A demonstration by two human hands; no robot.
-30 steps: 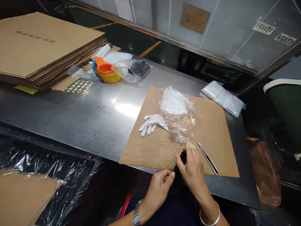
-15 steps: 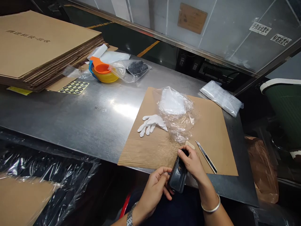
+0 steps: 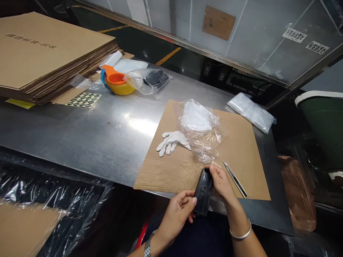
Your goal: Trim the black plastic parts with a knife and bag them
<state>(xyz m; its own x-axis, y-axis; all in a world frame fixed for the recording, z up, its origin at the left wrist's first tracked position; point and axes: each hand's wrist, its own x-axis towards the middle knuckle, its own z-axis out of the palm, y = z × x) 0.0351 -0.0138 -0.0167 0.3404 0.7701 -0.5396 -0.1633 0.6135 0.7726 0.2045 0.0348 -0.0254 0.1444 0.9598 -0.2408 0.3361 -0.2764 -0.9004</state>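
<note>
A long, hollow black plastic part [image 3: 203, 192] is held between both hands at the table's front edge, tilted, with a small round hole showing in its inner face. My left hand [image 3: 180, 208] grips its lower left edge, thumb on top. At its upper right end, my right hand [image 3: 220, 180] pinches the rim with thumb and fingers. Just right of that hand a utility knife [image 3: 234, 178] lies on the cardboard sheet [image 3: 241, 150], blade pointing away. Beyond the part are a crumpled clear plastic bag [image 3: 205, 142] with white material inside and a white glove [image 3: 173, 142].
At the left stands a tall stack of cardboard [image 3: 61, 53]. Near it are a sticker sheet [image 3: 83, 100], orange and yellow scoops [image 3: 122, 87] and a clear bag with black contents [image 3: 157, 78]. A wrapped white packet [image 3: 252, 112] lies at the table's right edge, by a green bin [image 3: 321, 125].
The black part has turned so more of its hollow inside faces me. My left thumb now rests on its edge, and my right fingers have shifted along the upper end.
</note>
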